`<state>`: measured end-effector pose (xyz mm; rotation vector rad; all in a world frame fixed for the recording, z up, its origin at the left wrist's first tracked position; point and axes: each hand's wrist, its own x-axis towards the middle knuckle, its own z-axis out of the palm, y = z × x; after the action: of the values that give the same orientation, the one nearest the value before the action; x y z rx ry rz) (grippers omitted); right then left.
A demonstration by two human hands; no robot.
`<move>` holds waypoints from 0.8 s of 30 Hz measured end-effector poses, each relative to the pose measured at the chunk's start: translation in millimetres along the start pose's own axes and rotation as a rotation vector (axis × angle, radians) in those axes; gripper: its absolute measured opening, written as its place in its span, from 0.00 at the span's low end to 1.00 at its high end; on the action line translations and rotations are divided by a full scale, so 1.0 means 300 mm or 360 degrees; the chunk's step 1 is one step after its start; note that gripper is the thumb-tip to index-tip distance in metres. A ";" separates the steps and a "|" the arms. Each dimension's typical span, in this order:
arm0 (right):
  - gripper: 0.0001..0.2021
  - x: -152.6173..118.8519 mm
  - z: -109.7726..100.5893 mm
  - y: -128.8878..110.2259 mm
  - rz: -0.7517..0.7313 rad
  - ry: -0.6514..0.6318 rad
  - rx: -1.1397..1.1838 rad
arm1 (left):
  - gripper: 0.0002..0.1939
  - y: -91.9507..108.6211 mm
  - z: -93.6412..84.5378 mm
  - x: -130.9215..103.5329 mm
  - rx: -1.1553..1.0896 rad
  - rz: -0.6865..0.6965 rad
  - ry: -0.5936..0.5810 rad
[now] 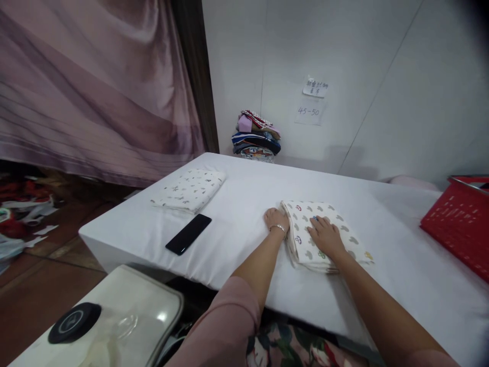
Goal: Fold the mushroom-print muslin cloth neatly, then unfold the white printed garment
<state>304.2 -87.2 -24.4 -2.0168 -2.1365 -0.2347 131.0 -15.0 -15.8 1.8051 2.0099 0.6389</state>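
A folded white cloth [346,234] printed with grey and coloured mushroom-like shapes lies on the white-covered table in front of me. My right hand [326,237] rests flat on top of it, fingers spread, with a blue ring-like spot on one finger. At the cloth's left edge is my left hand [276,219], its fingers curled in against the layers. The fingertips there are partly hidden. Further left on the table lies a second folded white cloth [191,188] with small dark prints, apart from both hands.
A black phone [188,234] lies on the table [244,204] at the left. On the right stands a red plastic basket [458,224]. Folded clothes [256,136] are stacked behind the table. A cream-coloured box-like object [126,300] with a black knob is at lower left.
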 end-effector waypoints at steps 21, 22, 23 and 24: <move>0.21 0.001 -0.009 -0.005 0.0015 -0.0037 0.0006 | 0.13 -0.052 -0.030 -0.026 -0.0207 0.0089 -0.0007; 0.21 0.001 -0.008 -0.006 0.0019 -0.0042 0.0008 | 0.15 -0.054 -0.032 -0.041 -0.0230 0.0081 0.0001; 0.22 0.000 -0.007 -0.006 0.0021 -0.0049 0.0010 | 0.16 -0.054 -0.034 -0.057 -0.0249 0.0072 0.0005; 0.22 0.000 -0.007 -0.006 0.0024 -0.0058 0.0014 | 0.16 -0.053 -0.036 -0.075 -0.0265 0.0068 0.0007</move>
<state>302.4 -87.7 -22.3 -2.0467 -2.1392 -0.1879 114.4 -39.4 -16.3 1.7534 1.8654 0.7986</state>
